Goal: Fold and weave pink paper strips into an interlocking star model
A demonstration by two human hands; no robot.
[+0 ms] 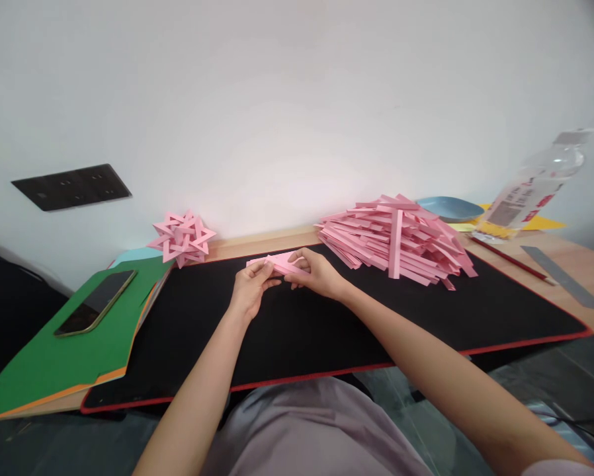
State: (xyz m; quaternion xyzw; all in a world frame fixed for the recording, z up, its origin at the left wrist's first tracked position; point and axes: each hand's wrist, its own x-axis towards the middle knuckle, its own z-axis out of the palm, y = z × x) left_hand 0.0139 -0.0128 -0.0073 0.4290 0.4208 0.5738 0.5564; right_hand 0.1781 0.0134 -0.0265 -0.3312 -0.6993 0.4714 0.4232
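Above the middle of a black mat (301, 337) with a red edge, both hands hold folded pink paper (283, 263). My left hand (252, 285) pinches its left end between thumb and fingers. On the right end, my right hand (313, 272) has its fingers closed round the paper. Which strips make up the held piece is hard to tell. Behind and to the right lies a large heap of folded pink strips (371, 231). A pink paper star (182, 238) stands at the mat's back left edge.
Green paper sheets (34, 360) bear a phone (96, 303) at the left. At the right are a blue dish (450, 208), a clear bottle (535, 188), a dark red pencil (515, 259) and a metal ruler (565, 277). A black socket panel (71, 188) is on the wall.
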